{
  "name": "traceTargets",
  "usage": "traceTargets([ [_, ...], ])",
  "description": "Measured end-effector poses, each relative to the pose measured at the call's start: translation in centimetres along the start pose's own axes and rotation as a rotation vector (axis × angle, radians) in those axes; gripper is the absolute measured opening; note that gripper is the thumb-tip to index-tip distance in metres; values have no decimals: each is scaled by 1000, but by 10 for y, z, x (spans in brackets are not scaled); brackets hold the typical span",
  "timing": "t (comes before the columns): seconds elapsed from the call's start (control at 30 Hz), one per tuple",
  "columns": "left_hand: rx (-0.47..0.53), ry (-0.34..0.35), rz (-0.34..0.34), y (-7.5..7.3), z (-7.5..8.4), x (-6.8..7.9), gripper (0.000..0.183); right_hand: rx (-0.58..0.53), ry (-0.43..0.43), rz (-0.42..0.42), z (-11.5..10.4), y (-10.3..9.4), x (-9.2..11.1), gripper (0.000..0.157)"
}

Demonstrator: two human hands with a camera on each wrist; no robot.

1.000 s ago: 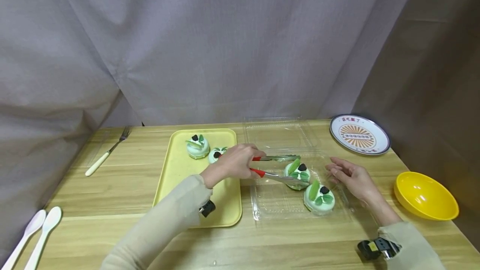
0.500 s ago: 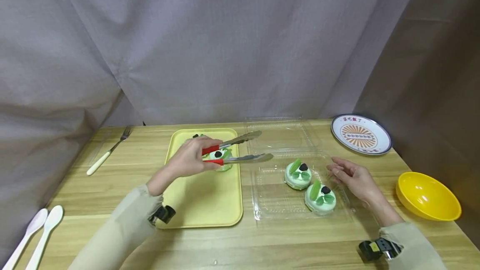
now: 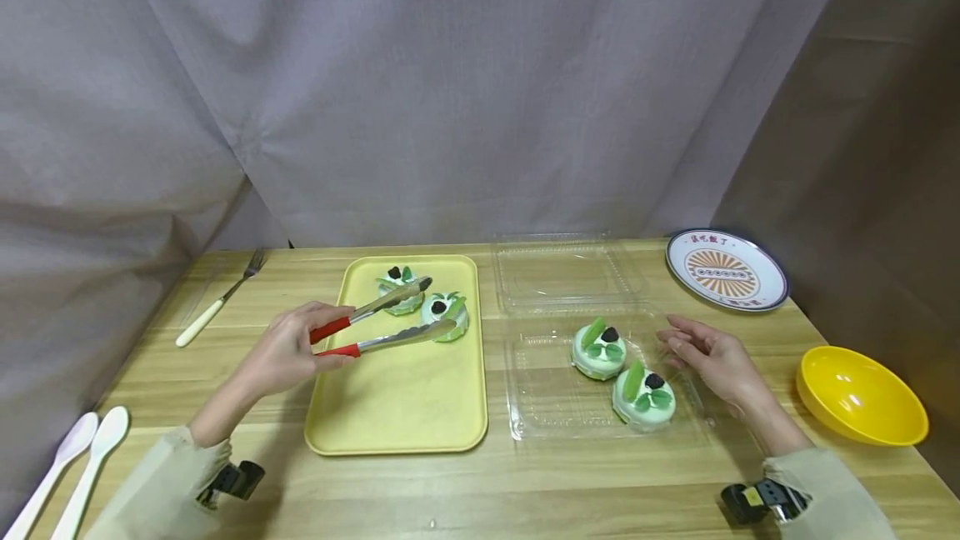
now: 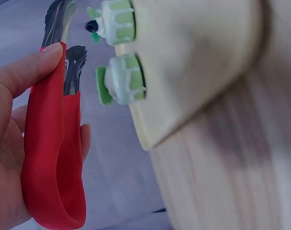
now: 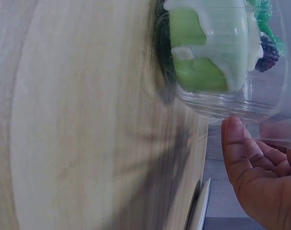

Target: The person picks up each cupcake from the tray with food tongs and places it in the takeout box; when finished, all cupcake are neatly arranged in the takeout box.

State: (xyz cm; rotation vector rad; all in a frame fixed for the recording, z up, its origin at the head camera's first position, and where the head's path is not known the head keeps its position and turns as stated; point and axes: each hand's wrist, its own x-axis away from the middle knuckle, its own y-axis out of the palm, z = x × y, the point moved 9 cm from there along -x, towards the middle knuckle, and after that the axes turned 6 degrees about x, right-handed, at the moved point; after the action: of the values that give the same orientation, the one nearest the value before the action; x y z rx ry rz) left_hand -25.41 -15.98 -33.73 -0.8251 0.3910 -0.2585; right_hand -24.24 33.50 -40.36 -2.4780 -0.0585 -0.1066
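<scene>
My left hand (image 3: 292, 348) grips red-handled metal tongs (image 4: 45, 143), whose arms stand apart over the yellow tray (image 3: 397, 415). Two mint-green cakes, each with a dark berry and leaves, sit at the tray's far end. The tongs' tips overlap the rear cake (image 3: 392, 307) and the front cake (image 3: 447, 307) in the head view. Two similar cakes, a left one (image 3: 598, 352) and a right one (image 3: 645, 415), stand side by side in the clear plastic container (image 3: 551, 419). Beside its right wall, my right hand (image 3: 723, 365) has loosely bent fingers, with a fingertip at the plastic.
The container's clear lid (image 3: 555, 269) lies folded back behind it. Farther right are a patterned plate (image 3: 720, 269) and a yellow bowl (image 3: 862, 394). On the left lie a fork (image 3: 202, 323) and two white spoons (image 3: 90, 465). A grey curtain hangs behind the table.
My left hand has drawn the tongs off the left cake in the container and carried them left, over the tray. The cake stays in the container. My right hand has hardly moved.
</scene>
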Motion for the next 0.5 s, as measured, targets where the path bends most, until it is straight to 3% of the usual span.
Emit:
traceTargets([
  [0.2,-36,-25,-4,3,-9,8,56,9,-13,7,-1,0,0,50],
  [0.5,-78,7,-2,18,-12,2,57,9,12,-4,0,1,1,50],
])
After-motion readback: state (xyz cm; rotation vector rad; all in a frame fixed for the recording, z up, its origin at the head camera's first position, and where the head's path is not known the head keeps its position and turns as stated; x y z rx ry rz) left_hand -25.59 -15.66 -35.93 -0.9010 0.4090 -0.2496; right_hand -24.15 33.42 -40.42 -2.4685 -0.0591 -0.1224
